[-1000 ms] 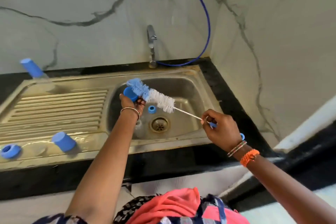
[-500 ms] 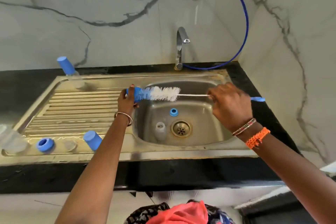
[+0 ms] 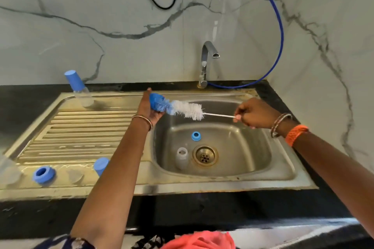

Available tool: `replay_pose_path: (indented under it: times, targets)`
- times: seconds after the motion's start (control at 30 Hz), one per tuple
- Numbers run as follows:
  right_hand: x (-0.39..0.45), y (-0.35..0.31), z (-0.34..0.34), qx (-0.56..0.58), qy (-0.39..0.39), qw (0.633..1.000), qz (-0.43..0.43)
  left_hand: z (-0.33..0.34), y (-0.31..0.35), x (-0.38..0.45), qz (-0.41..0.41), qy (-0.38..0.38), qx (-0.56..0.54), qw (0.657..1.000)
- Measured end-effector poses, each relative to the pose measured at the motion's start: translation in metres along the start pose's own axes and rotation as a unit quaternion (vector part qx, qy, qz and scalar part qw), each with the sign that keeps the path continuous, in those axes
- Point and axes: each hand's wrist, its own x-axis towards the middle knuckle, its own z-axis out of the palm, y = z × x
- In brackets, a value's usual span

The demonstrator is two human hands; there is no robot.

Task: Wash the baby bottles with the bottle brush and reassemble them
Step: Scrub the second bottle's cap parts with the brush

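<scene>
My left hand (image 3: 148, 110) holds a blue bottle cap (image 3: 155, 100) over the left rim of the sink basin (image 3: 253, 159). My right hand (image 3: 256, 114) pinches the thin white handle of the bottle brush (image 3: 185, 108), whose blue and white bristles reach into the cap's opening. In the basin stand a clear open bottle (image 3: 182, 156) and a blue collar ring (image 3: 196, 136). An assembled bottle with a blue cap (image 3: 78, 89) stands at the back of the drainboard (image 3: 81, 127). On the drainboard's front edge lie a blue ring (image 3: 43, 174) and a blue cap (image 3: 101, 166).
A chrome tap (image 3: 207, 60) stands behind the basin, with no water running. A blue hose (image 3: 280, 32) curves up the marble wall. The drain (image 3: 204, 155) sits mid-basin. A clear bottle part (image 3: 9, 170) shows at the far left edge. Black countertop (image 3: 202, 210) surrounds the sink.
The brush's head has dipped a little toward the cap, and my right hand has slid down the handle and out to the right. My head has moved closer to the sink.
</scene>
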Motion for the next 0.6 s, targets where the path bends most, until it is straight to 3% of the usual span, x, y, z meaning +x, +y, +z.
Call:
replay_pose_path:
  times: [0.1, 0.17, 0.27, 0.37, 0.47, 0.6]
  targets:
    - [0.014, 0.004, 0.008, -0.28, 0.137, 0.95, 0.024, 0.021, -0.009, 0.012, -0.009, 0.065, 0.039, 0.997]
    - [0.028, 0.009, 0.004, -0.36, 0.201, 0.908, 0.069, 0.04, -0.021, 0.014, -0.001, 0.094, 0.021, 0.995]
    - [0.043, 0.026, -0.014, -0.365, 0.246, 0.895, 0.077, 0.06, -0.029, 0.017, 0.018, 0.109, 0.001, 0.994]
    - [0.038, 0.042, -0.026, -0.33, 0.285, 0.894, -0.1, 0.057, -0.015, 0.03, 0.012, 0.102, 0.034, 0.994]
    - [0.03, 0.059, -0.034, -0.361, 0.276, 0.856, -0.247, 0.046, 0.004, 0.039, -0.01, 0.094, 0.015, 0.995]
    - [0.031, 0.062, -0.033, -0.405, 0.36, 0.803, -0.247, 0.042, 0.01, 0.022, -0.001, 0.087, -0.019, 0.996]
